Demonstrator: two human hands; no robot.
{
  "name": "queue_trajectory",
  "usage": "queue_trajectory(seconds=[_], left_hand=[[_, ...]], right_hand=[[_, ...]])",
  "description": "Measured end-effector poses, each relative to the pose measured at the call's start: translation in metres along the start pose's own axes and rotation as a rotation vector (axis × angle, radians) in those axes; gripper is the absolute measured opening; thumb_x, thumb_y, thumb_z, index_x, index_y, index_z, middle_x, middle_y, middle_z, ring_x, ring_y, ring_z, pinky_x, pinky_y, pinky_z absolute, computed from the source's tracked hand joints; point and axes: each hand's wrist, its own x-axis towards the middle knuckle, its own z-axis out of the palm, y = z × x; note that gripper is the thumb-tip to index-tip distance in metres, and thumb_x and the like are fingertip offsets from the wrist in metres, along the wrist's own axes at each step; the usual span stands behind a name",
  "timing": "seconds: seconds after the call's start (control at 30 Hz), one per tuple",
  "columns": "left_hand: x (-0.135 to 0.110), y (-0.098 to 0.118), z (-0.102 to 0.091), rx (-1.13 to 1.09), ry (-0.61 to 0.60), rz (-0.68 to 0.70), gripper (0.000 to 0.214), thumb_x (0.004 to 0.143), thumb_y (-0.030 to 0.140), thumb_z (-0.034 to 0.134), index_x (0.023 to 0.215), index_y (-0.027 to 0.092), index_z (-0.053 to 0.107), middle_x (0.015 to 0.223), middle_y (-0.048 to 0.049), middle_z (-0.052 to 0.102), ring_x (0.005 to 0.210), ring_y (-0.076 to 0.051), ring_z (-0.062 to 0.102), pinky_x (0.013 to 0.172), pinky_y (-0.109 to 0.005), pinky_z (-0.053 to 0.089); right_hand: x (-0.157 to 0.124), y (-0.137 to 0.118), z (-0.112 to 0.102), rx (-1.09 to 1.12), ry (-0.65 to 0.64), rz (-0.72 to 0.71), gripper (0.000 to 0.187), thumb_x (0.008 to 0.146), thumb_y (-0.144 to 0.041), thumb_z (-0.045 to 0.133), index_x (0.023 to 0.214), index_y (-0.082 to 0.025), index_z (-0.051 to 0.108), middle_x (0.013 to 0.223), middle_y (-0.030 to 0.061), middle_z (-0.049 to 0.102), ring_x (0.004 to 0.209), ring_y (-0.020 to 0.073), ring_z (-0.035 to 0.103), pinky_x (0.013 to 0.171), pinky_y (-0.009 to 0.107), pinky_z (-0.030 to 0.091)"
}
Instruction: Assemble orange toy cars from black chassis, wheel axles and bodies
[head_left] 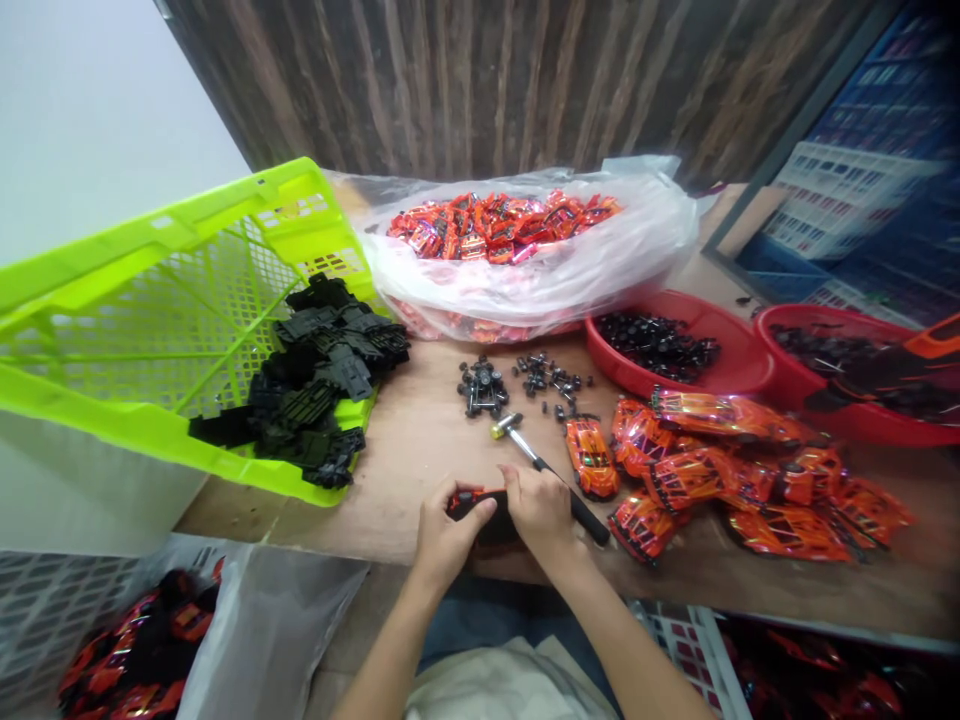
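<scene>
Two hands meet at the near edge of the bench [420,440], at 6 o'clock in the view, around one small car [471,500], red on top with a black underside: the left hand [444,535] comes up from below with its thumb laid across the car's near end and its fingers curled under it, and the right hand [538,505] is bent over the car's right end, fingers folded down onto it, so both hands are closed on the one car. One hammer [551,475] lies just behind the right hand, its head toward 12 o'clock and its black grip running to 4 o'clock. One finished red car [592,458] stands alone just right of the hammer; toward 3 o'clock a loose heap of red shells [750,470] lies on the bench, roughly ten, too overlapped to count exactly. Two little clusters of black axles [517,385] sit at 12 o'clock of the hands. Two red bowls [750,365] at 2 o'clock hold black wheels. One clear bag [645,245] at 12 o'clock is full of red shells. One green crate [180,290], tipped on its side at 10 o'clock, spills black chassis [315,375]. One more bag [277,620] at 8 o'clock, below the bench, holds red and black cars
</scene>
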Motion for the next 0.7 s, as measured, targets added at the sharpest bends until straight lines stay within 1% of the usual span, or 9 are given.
queue_trajectory(seconds=[0.1,0.17,0.23,0.33,0.43,0.5,0.57,0.63,0.7], left_hand=[[0.016,-0.002,-0.011,0.055,0.014,-0.026,0.023,0.069,0.036,0.068,0.079,0.015,0.065,0.074,-0.002,0.065,0.074,-0.018,0.06,0.07,-0.028,0.046],[0.026,-0.004,-0.018,0.11,0.038,-0.033,0.025,0.066,0.034,0.07,0.081,0.015,0.066,0.076,-0.0026,0.064,0.075,-0.019,0.06,0.07,-0.029,0.047],[0.032,-0.006,-0.021,0.13,0.031,-0.051,0.029,0.062,0.033,0.072,0.084,0.014,0.066,0.079,-0.003,0.064,0.075,-0.019,0.06,0.068,-0.029,0.048],[0.035,-0.009,-0.02,0.111,-0.013,-0.088,0.032,0.061,0.033,0.072,0.085,0.014,0.064,0.077,-0.0021,0.062,0.071,-0.017,0.059,0.064,-0.027,0.048],[0.035,-0.01,-0.017,0.087,-0.009,-0.099,0.029,0.062,0.032,0.07,0.084,0.014,0.063,0.074,-0.0009,0.06,0.067,-0.016,0.057,0.06,-0.026,0.047],[0.035,-0.011,-0.017,0.071,-0.001,-0.098,0.027,0.061,0.03,0.07,0.082,0.014,0.062,0.072,-0.0005,0.06,0.066,-0.016,0.057,0.059,-0.025,0.047],[0.037,-0.011,-0.017,0.053,-0.004,-0.094,0.026,0.06,0.028,0.07,0.081,0.014,0.062,0.072,-0.0003,0.059,0.067,-0.016,0.056,0.059,-0.025,0.046],[0.038,-0.012,-0.017,0.043,-0.005,-0.092,0.026,0.059,0.028,0.07,0.08,0.015,0.061,0.072,-0.0001,0.059,0.068,-0.016,0.056,0.059,-0.024,0.045],[0.039,-0.014,-0.017,0.039,-0.006,-0.097,0.026,0.059,0.028,0.07,0.08,0.015,0.061,0.071,0.0002,0.058,0.067,-0.015,0.056,0.06,-0.024,0.045]], right_hand=[[-0.005,0.01,-0.013,-0.209,-0.016,0.059,0.032,0.093,-0.034,0.043,0.075,-0.015,0.062,0.074,0.014,0.061,0.072,0.025,0.055,0.065,0.035,0.037],[-0.01,0.017,-0.021,-0.359,-0.045,0.074,0.023,0.088,-0.029,0.051,0.075,-0.013,0.061,0.079,0.0183,0.059,0.079,0.0299,0.054,0.068,0.04,0.038],[-0.013,0.021,-0.027,-0.375,-0.107,0.075,0.011,0.083,-0.021,0.056,0.077,-0.013,0.061,0.085,0.0199,0.059,0.084,0.0315,0.055,0.07,0.04,0.039],[-0.014,0.019,-0.039,-0.223,-0.273,0.231,0.006,0.082,-0.02,0.055,0.081,-0.015,0.059,0.083,0.0153,0.062,0.073,0.0257,0.059,0.061,0.033,0.04],[-0.025,0.015,-0.056,0.089,-0.438,0.334,0.021,0.09,-0.029,0.045,0.076,-0.02,0.057,0.062,0.0055,0.06,0.057,0.0196,0.058,0.053,0.028,0.038],[-0.047,0.013,-0.066,0.329,-0.391,0.316,0.029,0.092,-0.038,0.039,0.079,-0.022,0.058,0.061,0.004,0.061,0.058,0.0191,0.059,0.054,0.027,0.042],[-0.077,0.012,-0.07,0.49,-0.267,0.346,0.035,0.094,-0.044,0.032,0.091,-0.022,0.059,0.062,0.004,0.061,0.058,0.0192,0.06,0.054,0.028,0.045],[-0.109,0.012,-0.067,0.537,-0.207,0.404,0.038,0.094,-0.045,0.029,0.096,-0.022,0.059,0.058,0.0038,0.059,0.054,0.0201,0.06,0.052,0.029,0.046],[-0.134,0.014,-0.059,0.524,-0.245,0.422,0.036,0.093,-0.044,0.031,0.086,-0.025,0.06,0.056,0.0043,0.061,0.054,0.022,0.062,0.05,0.029,0.047]])
